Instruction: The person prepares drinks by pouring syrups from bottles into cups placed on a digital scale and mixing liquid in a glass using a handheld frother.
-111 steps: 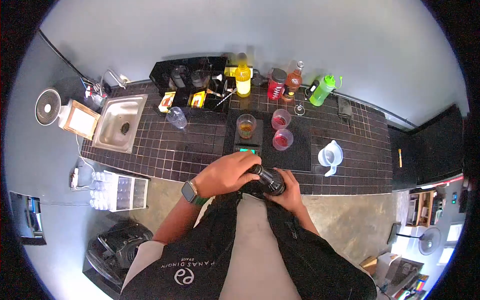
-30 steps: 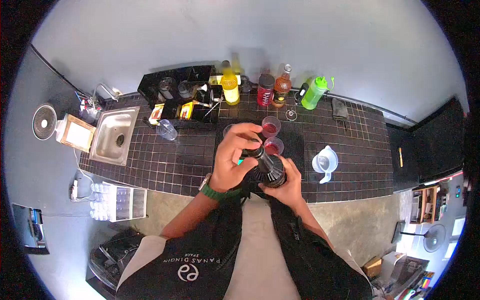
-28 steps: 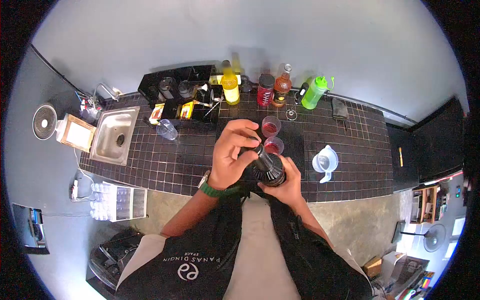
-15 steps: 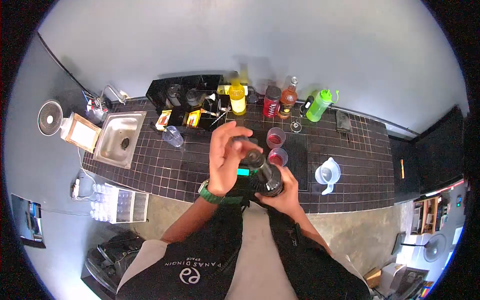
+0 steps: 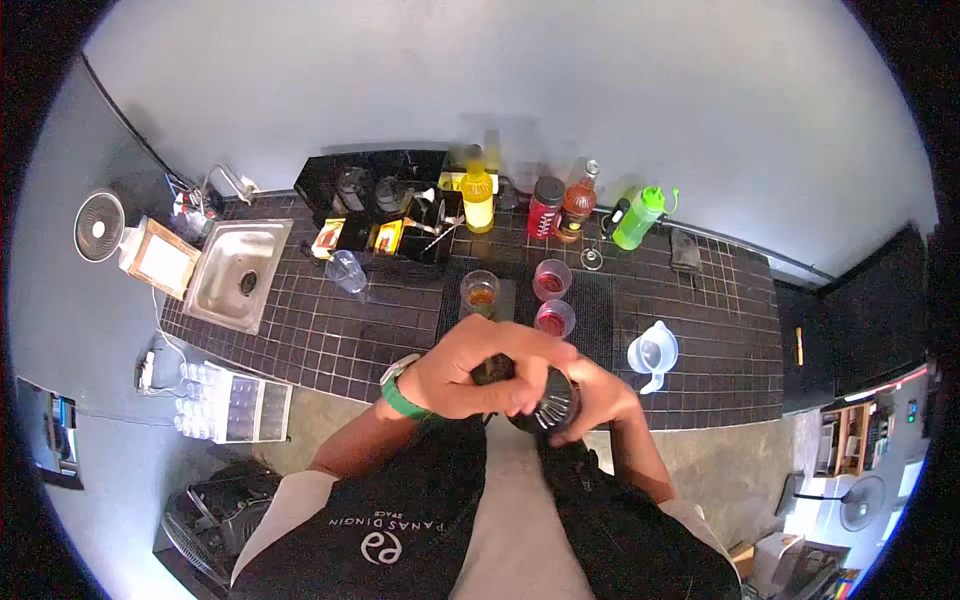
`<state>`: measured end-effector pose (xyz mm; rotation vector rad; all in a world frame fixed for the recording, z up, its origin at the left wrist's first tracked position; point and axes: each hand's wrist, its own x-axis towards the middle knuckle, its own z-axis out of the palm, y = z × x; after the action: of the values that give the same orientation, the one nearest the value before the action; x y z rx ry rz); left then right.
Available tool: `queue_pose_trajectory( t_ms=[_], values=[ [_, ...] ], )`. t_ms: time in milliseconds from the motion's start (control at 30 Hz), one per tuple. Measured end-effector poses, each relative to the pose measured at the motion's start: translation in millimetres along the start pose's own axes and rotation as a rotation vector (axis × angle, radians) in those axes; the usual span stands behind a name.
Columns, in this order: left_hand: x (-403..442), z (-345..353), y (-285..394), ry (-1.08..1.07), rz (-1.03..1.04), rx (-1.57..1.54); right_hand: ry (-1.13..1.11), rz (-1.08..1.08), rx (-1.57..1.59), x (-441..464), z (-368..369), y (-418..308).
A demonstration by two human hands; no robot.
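Observation:
A dark bottle with a ribbed lower body is held close to my chest, tilted, with part of it covered by my fingers. My right hand wraps round its body. Curled over the bottle's neck end is my left hand, which hides the cap area. Just beyond my hands, a clear glass with a little amber liquid stands on a dark flat surface. To its right are two clear cups, one farther and one nearer, both with red liquid.
Along the wall stand a yellow bottle, a red bottle, an amber bottle and a green squeeze bottle. A clear measuring jug is at right. The sink and an overturned clear cup are at left.
My left hand has come down and closed over the bottle's neck end. The bottle has tipped and moved nearer me. The glass with amber liquid has come into view.

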<state>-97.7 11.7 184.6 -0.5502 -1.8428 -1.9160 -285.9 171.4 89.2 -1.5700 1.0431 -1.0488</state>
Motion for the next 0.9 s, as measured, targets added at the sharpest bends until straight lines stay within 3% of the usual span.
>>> queue_pose_trajectory(
  t_ms=[33,100,167,233,267,300,367,400,433,500,567,633,700,767,833,867,900],
  values=[
    [6,1,4,0.002,0.006,0.005,-0.005,-0.002,-0.006,0,-6,2],
    [16,2,9,-0.176,0.057,-0.124,-0.361,0.077,0.151,1,-21,8],
    [22,5,10,-0.201,0.094,-0.135,-0.439,0.114,0.121,3,-30,10],
    [27,4,13,-0.228,0.067,-0.114,-0.307,0.183,0.042,7,-32,2],
    [34,-9,7,-0.29,0.111,0.08,-0.251,0.207,0.263,11,-30,-2],
    [26,-11,7,-0.017,0.053,0.304,-0.038,0.09,0.245,21,-22,-28],
    [29,-21,0,0.33,0.19,0.399,-0.024,0.13,0.011,31,-36,-8],
    [15,-33,-6,0.441,0.142,0.471,0.215,0.088,-0.011,43,-30,-6],
    [-7,-50,-13,0.547,0.093,0.544,0.397,0.208,0.183,52,-25,-13],
    [-51,-69,-31,0.748,-0.082,0.507,0.571,0.121,0.142,71,-35,18],
    [-117,-94,-74,0.81,-0.256,0.587,0.752,0.019,-0.006,96,-51,42],
    [-173,-100,-111,0.827,-0.378,0.889,0.845,0.026,-0.189,122,-73,67],
    [-235,-98,-154,0.904,-0.729,0.912,0.923,0.059,-0.273,149,-93,106],
    [-294,-93,-201,0.983,-0.822,0.893,0.978,0.013,-0.419,174,-109,146],
    [-329,-76,-236,1.009,-0.834,0.926,1.043,0.232,-0.485,198,-114,169],
    [-336,-66,-245,1.045,-0.836,0.955,1.069,0.238,-0.529,207,-116,192],
    [-339,-59,-248,0.95,-0.783,1.149,1.09,0.246,-0.572,215,-118,214]
  ],
)
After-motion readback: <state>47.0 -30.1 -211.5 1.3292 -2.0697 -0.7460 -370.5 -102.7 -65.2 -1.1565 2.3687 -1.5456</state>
